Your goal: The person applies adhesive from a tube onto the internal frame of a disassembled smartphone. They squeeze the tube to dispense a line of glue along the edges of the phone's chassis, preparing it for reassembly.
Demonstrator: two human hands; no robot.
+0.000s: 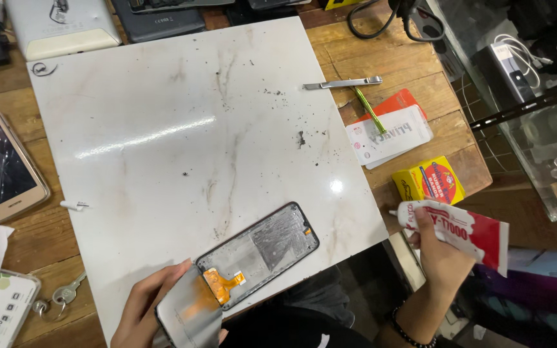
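**White slab, open phone, glue in hand**

Marble-patterned white slab [162,129] covers most of our wooden workbench [407,64], speckled with dark crumbs near its upper right. At the lower centre of the frame, our left hand [146,312] grips a grey display panel [191,316], fingers curled around its left edge, tilting it up from the black phone frame [262,248] that lies flat on the slab just to the right. An orange flex cable [224,283] still joins panel and frame, between the two. Our right hand [439,254], at the lower right and well clear of the slab's edge, is closed around a red-and-white glue tube [459,232], its white nozzle pointing left toward the slab. The phone frame sits between our two hands, nearer the left.

Metal tweezers [343,82] and a green stick tool [370,109] rest at the upper right, beside a flat white packet [388,134] and a small yellow box [428,182]. A gold phone with a cracked screen [1,164] lies at the left edge, and keys [59,298] at the lower left.
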